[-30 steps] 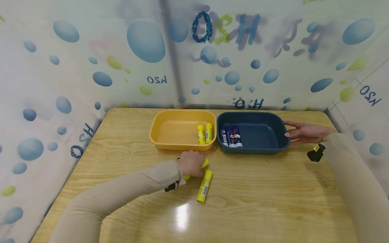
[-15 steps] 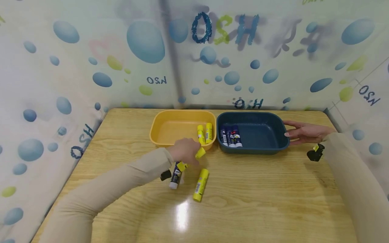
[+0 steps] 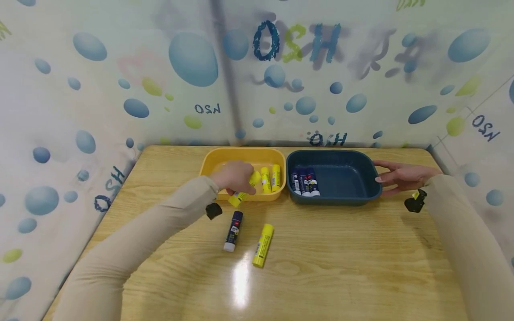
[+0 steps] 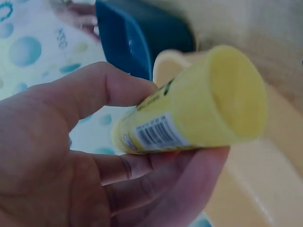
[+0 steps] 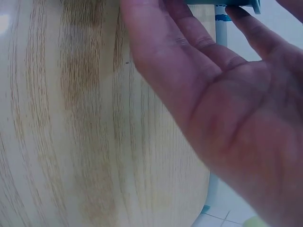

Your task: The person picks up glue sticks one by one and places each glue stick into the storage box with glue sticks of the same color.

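Note:
My left hand (image 3: 236, 174) grips a yellow glue stick (image 4: 165, 118) between thumb and fingers, above the near side of the yellow bin (image 3: 217, 156). Two yellow glue sticks (image 3: 266, 180) stand at that bin's right end. The dark blue bin (image 3: 341, 200) adjoins it on the right, with several navy glue sticks (image 3: 304, 182) at its left end. My right hand (image 3: 405, 174) touches the blue bin's right end with extended fingers. On the table in front lie a navy glue stick (image 3: 233, 232) with a white end and another yellow glue stick (image 3: 263, 246).
The wooden table (image 3: 341, 258) runs back to a patterned wall covering (image 3: 249, 67) right behind both bins. A similar covering rises at the left and right sides. Black wrist mounts (image 3: 415, 201) sit at the cuffs.
My left hand has carried the yellow glue stick up from the table, back and left to the yellow bin, uncovering the navy glue stick. The right hand stays at the blue bin.

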The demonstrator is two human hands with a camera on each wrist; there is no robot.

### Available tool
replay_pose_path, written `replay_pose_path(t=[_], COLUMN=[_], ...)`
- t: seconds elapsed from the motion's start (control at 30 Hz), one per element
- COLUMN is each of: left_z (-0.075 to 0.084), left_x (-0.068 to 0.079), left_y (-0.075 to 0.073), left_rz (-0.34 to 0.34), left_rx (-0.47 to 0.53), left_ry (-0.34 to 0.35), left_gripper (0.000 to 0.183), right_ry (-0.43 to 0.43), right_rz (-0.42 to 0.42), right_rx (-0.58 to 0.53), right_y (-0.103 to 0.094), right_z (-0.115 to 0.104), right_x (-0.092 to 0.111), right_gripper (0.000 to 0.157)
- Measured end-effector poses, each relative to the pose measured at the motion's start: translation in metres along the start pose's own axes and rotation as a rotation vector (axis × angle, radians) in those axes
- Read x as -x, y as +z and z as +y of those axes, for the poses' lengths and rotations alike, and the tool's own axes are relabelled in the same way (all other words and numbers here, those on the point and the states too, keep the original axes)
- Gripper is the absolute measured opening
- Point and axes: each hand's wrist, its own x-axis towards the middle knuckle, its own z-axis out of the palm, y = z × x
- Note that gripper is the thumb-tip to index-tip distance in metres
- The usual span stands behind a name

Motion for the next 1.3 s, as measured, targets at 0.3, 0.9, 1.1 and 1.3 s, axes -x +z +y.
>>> replay_pose_path(t=[0.3,0.9,1.1,1.3], left_z=[-0.013,-0.029,-0.035,-0.036], left_x=[-0.008,-0.026,-0.033,-0.033], left_y=[-0.018,-0.014,-0.011,-0.012], left_rz=[0.047,0.026,0.017,0.011], left_rx=[0.136,0.212,0.233,0.248], left_ry=[-0.059,-0.087,-0.104,-0.112], left_gripper=[0.029,0.027,0.027,0.028], right_ry=[0.016,-0.105,-0.104,-0.093], right_rz=[0.005,-0.164,-0.141,-0.112], right_rx=[0.009,-0.125,-0.12,-0.112], right_y=[0.0,-0.01,-0.01,-0.009], right_z=[-0.001,0.009,0.01,0.011], right_x=[0.001,-0.004,-0.003,-0.003], right_gripper=[0.089,0.073,0.079,0.079])
